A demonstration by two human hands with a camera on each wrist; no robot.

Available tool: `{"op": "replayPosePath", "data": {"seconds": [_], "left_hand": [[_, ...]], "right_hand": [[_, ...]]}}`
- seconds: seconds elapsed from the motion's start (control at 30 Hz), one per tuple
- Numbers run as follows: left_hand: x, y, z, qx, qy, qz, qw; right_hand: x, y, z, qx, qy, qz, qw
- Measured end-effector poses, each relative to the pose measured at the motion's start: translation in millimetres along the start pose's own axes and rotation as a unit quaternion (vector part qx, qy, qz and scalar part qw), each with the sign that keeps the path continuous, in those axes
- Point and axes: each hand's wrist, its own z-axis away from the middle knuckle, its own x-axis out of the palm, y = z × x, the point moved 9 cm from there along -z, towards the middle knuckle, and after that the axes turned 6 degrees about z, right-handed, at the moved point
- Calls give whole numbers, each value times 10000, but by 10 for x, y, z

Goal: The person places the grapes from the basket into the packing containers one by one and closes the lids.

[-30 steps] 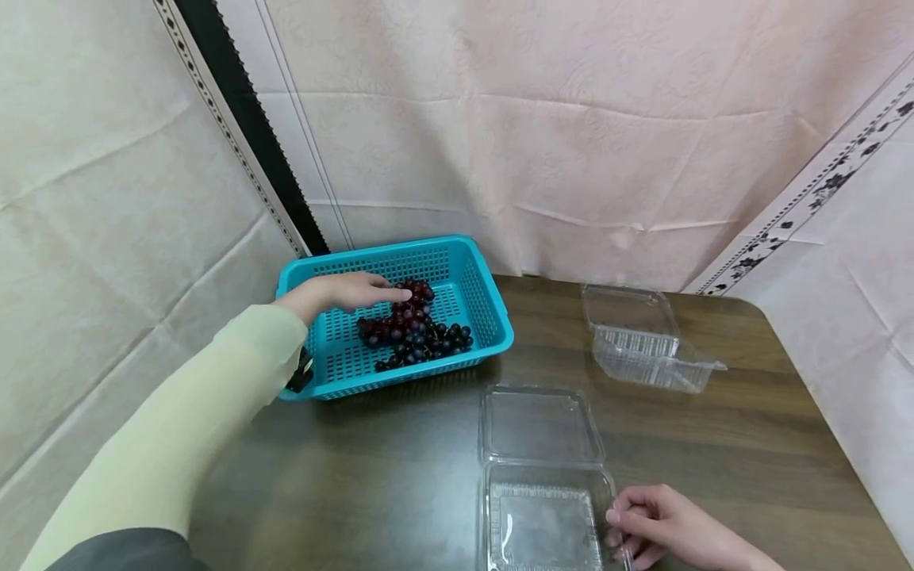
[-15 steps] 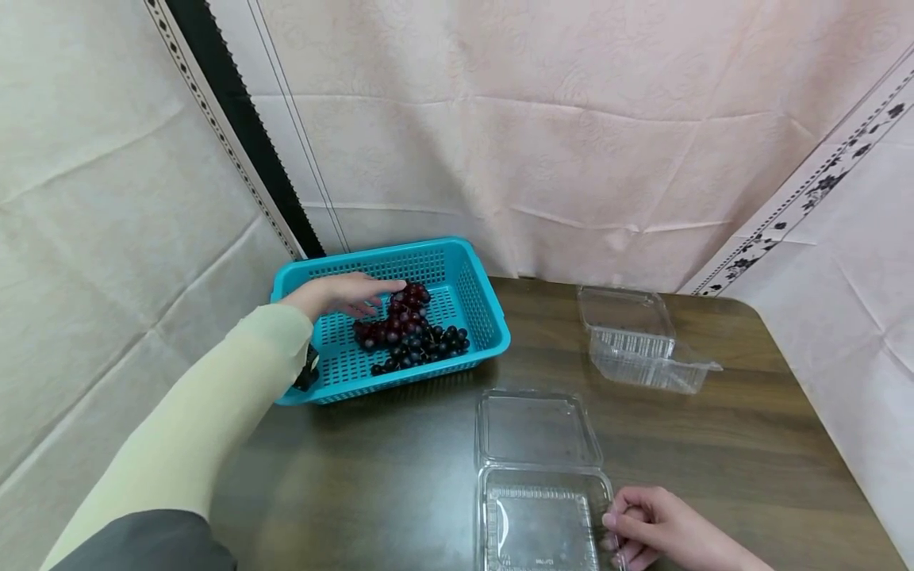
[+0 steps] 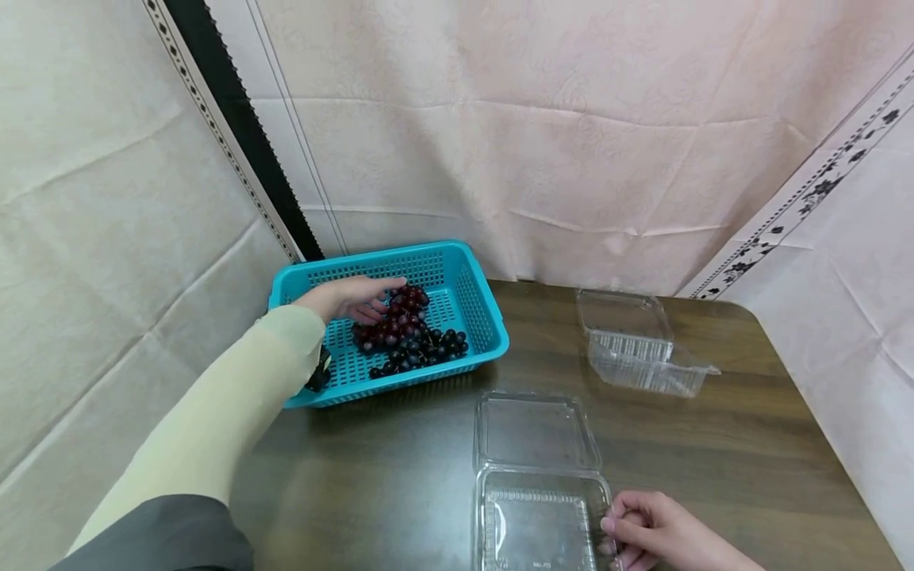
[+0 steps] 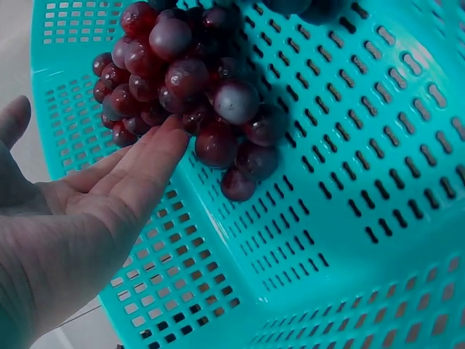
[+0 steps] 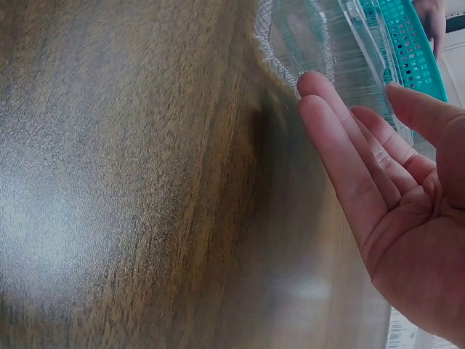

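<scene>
Inside the turquoise basket (image 3: 471,349), my left hand (image 3: 357,297) reaches in with its fingers fairly straight. Its fingertips (image 4: 171,134) touch the side of a bunch of red grapes (image 4: 174,80) in the left wrist view, and the thumb stands apart from the fruit. Dark, nearly black grapes (image 3: 421,349) lie just in front of the red ones. At the lower right of the head view, my right hand (image 3: 653,531) pinches the right rim of an opened clear plastic clamshell container (image 3: 539,523) between thumb and fingers. The lid (image 3: 535,432) lies folded back, away from me.
A second clear clamshell container (image 3: 643,357) stands open at the back right of the wooden table (image 3: 750,452). Pale cloth (image 3: 557,159) hangs behind the table and along both sides. The basket stands at the back left, close to the cloth.
My left hand has turned and shifted slightly; its fingers have slipped from above the red grapes to their left side. The right hand keeps its hold on the container's rim.
</scene>
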Motion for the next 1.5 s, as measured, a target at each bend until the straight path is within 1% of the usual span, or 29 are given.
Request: {"op": "replayPosePath", "data": {"seconds": [0.1, 0.3, 0.4, 0.63, 0.77, 0.93, 1.03, 1.17, 1.3, 1.4, 1.5], "left_hand": [[-20, -25, -47, -57, 95, 176, 9998], [-32, -60, -110, -174, 234, 268, 9992], [-20, -69, -132, -222, 234, 291, 9991], [-12, -125, -176, -298, 208, 175, 9992], [-24, -146, -200, -298, 261, 222, 9990], [-12, -131, -231, -193, 252, 214, 9993], [9, -118, -242, -150, 207, 168, 9995], [37, -122, -287, -171, 171, 135, 9996], [67, -111, -337, -170, 105, 115, 9997], [82, -78, -351, -157, 100, -38, 9998], [81, -58, -367, -209, 173, -272, 9993]], "right_hand": [[-4, 14, -7, 53, 24, 6, 10000], [-14, 26, -9, 44, 76, 109, 9999], [-16, 33, -8, 9, 65, 104, 9999], [-21, 59, -19, 30, 54, 70, 10000], [-21, 55, -25, -49, 60, 123, 9999], [-5, 47, -25, -180, -49, 55, 9998], [5, 37, -25, -263, -107, 13, 9996], [11, 29, -25, -320, -136, -15, 9994], [11, 17, -25, -419, -133, 63, 9990], [4, 17, -26, -488, -94, 125, 9987], [-3, 20, -28, -509, -71, 130, 9986]]}}
